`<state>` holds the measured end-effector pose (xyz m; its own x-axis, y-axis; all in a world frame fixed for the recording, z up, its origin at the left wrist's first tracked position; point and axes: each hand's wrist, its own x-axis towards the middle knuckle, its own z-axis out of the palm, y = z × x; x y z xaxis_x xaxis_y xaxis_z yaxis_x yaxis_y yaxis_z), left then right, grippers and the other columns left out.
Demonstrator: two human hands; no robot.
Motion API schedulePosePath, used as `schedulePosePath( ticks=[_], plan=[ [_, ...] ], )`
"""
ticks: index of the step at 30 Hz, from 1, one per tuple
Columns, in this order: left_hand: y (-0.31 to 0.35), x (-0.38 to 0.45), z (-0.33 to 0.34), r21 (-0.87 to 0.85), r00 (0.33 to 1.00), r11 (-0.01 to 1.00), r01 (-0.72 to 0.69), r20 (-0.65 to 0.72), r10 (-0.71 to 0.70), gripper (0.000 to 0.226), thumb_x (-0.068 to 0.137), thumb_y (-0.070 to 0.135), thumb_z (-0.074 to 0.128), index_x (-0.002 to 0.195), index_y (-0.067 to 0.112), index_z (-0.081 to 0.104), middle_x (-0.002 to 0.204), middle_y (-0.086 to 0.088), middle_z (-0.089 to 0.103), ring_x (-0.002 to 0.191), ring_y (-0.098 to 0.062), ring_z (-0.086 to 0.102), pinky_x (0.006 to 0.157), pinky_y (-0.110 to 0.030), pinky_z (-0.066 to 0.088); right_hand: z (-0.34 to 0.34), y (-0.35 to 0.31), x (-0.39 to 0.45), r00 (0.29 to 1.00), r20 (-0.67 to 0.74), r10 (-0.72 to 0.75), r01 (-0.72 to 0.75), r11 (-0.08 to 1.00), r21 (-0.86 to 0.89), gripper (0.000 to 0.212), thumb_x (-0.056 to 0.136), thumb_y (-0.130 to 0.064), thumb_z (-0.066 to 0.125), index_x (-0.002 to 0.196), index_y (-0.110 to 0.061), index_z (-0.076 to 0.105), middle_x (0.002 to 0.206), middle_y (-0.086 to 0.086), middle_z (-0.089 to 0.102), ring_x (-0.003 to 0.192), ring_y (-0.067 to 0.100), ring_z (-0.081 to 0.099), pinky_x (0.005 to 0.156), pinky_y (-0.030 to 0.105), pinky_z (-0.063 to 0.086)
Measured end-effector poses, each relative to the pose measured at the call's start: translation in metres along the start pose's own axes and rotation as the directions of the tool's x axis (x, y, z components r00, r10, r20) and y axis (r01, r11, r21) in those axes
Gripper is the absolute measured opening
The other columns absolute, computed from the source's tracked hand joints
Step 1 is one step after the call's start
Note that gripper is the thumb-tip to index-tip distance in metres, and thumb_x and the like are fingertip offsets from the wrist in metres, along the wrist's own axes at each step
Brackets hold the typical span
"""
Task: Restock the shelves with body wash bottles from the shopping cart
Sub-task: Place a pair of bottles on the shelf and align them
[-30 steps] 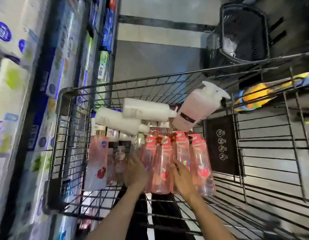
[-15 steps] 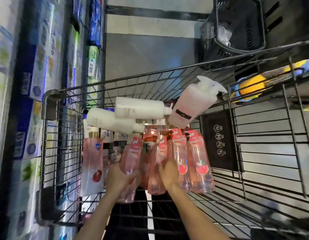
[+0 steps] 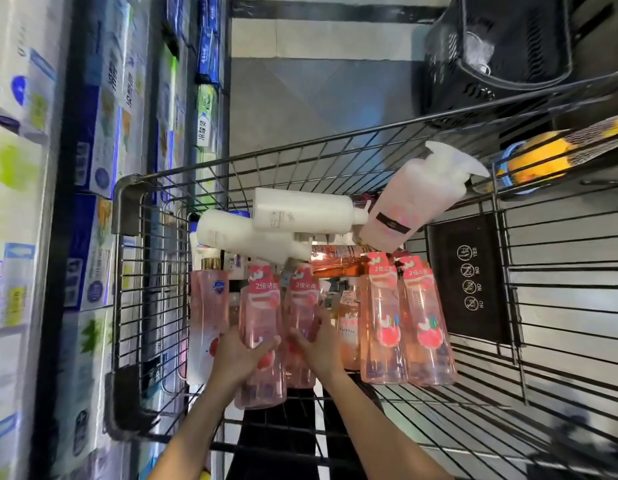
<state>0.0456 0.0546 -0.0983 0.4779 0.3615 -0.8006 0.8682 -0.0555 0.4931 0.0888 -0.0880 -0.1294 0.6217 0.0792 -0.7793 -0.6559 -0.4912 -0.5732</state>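
Shop aisle, grey tiled floor (image 3: pixel 300 98) at top centre; wire shopping cart (image 3: pixel 335 157) fills the middle and right of the frame.

Nearest, bottom centre: two bare forearms reach into the cart. Left hand (image 3: pixel 236 358) wraps its fingers and thumb round a clear pink body wash bottle (image 3: pixel 261 327), lower body gripped. Right hand (image 3: pixel 319 344) grips a second pink bottle (image 3: pixel 300 306) just beside it. Both carry a red neck tag reading "2倍沁爽".

Right of the hands: two more pink bottles (image 3: pixel 404 327) of the same kind stand side by side, touching, same tag, peach picture on the front. Between them and the held pair, a lower bottle (image 3: pixel 349 330) with a blurred label, perhaps "Kustie".

Left, against the cart wall: a taller pink bottle (image 3: pixel 209 317), gold cap, blue shield logo, name unreadable.

Farther in: two white pump bottles (image 3: pixel 283 223) lie across the pile; a pale pink pump bottle (image 3: pixel 415 206) leans tilted at centre right. Black panel (image 3: pixel 468 278) on the cart's right shows "YES", "NO", "NO", "NO" beside icons.

Left edge: shelves (image 3: pixel 103 133) of boxed goods, print blurred. Upper right: black basket (image 3: pixel 501 46).
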Motion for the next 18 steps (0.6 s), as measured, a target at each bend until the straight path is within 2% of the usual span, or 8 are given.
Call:
schedulePosePath(
  ticks=[2,5,6,8,10,12,14,18],
  plan=[
    [0.0,0.002,-0.004,-0.035,1.0,0.999,0.008,0.011,-0.008,0.029,0.073,0.024,0.08,0.09,0.027,0.057,0.086,0.003,0.069,0.075,-0.011,0.067,0.066,-0.027,0.053,0.005,0.001,0.001,1.0,-0.012,0.008,-0.007,1.0,0.019,0.053,0.075,-0.008,0.079,0.114,-0.015,0.045,0.1,-0.007,0.062,0.087,0.003,0.062,0.073,0.01,0.051],
    [0.003,0.003,-0.011,-0.098,0.999,0.995,0.019,0.049,-0.014,0.041,0.073,0.027,0.079,0.107,0.018,0.058,0.097,-0.002,0.07,0.084,-0.018,0.069,0.081,-0.04,0.055,0.012,0.0,0.001,0.999,-0.01,0.047,-0.047,0.997,0.056,0.05,0.072,-0.005,0.081,0.112,-0.006,0.051,0.1,0.005,0.069,0.086,0.015,0.069,0.079,0.03,0.058],
    [0.004,0.002,-0.013,-0.113,0.998,0.993,0.013,0.062,-0.006,0.045,0.073,0.028,0.078,0.111,0.018,0.056,0.098,-0.001,0.069,0.085,-0.017,0.069,0.079,-0.038,0.055,0.013,0.0,0.0,0.999,0.0,0.051,-0.051,0.998,0.034,0.04,0.074,-0.005,0.079,0.108,-0.003,0.058,0.097,0.01,0.071,0.08,0.015,0.071,0.075,0.032,0.059],
    [0.007,-0.002,-0.018,-0.148,0.997,0.989,-0.01,0.077,0.021,0.047,0.072,0.033,0.076,0.111,0.022,0.054,0.098,0.003,0.069,0.08,-0.011,0.069,0.07,-0.026,0.053,0.008,0.001,0.0,0.997,0.035,0.063,-0.061,0.997,-0.05,0.018,0.077,-0.01,0.077,0.092,-0.003,0.07,0.09,0.012,0.074,0.061,0.002,0.067,0.058,0.018,0.055],
    [0.01,-0.007,-0.023,-0.185,0.995,0.982,-0.036,0.081,0.052,0.04,0.068,0.038,0.074,0.101,0.033,0.053,0.093,0.009,0.068,0.072,-0.003,0.07,0.056,-0.014,0.049,0.0,0.003,-0.002,0.993,0.047,0.108,-0.104,0.991,-0.084,0.013,0.079,-0.019,0.077,0.083,-0.007,0.074,0.081,0.006,0.075,0.055,-0.001,0.063,0.051,0.013,0.048],
    [0.011,-0.011,-0.027,-0.225,0.994,0.973,-0.049,0.079,0.069,0.038,0.068,0.037,0.073,0.098,0.038,0.05,0.091,0.011,0.068,0.069,-0.001,0.069,0.05,-0.008,0.047,-0.013,0.004,-0.006,0.989,0.077,0.128,-0.128,0.992,-0.01,0.015,0.08,-0.026,0.076,0.072,-0.014,0.073,0.071,-0.002,0.074,0.062,0.005,0.066,0.063,0.018,0.054],
    [0.012,-0.019,-0.029,-0.237,0.994,0.969,-0.063,0.073,0.082,0.048,0.065,0.041,0.071,0.107,0.03,0.051,0.097,0.01,0.066,0.075,-0.003,0.069,0.058,-0.015,0.051,-0.025,0.006,-0.012,0.978,0.177,0.112,-0.14,0.979,0.152,0.019,0.085,-0.028,0.071,0.075,-0.013,0.07,0.079,0.001,0.075,0.082,0.015,0.07,0.085,0.028,0.053],
    [0.014,-0.034,-0.032,-0.241,0.991,0.962,-0.13,0.006,0.136,0.049,0.072,0.038,0.074,0.114,0.03,0.05,0.106,0.012,0.06,0.095,-0.013,0.064,0.084,-0.032,0.051,-0.046,-0.002,-0.02,0.948,0.31,0.068,-0.169,0.935,0.313,0.023,0.094,-0.029,0.058,0.115,-0.018,0.059,0.111,0.01,0.071,0.115,0.025,0.059,0.102,0.041,0.043]
  ],
)
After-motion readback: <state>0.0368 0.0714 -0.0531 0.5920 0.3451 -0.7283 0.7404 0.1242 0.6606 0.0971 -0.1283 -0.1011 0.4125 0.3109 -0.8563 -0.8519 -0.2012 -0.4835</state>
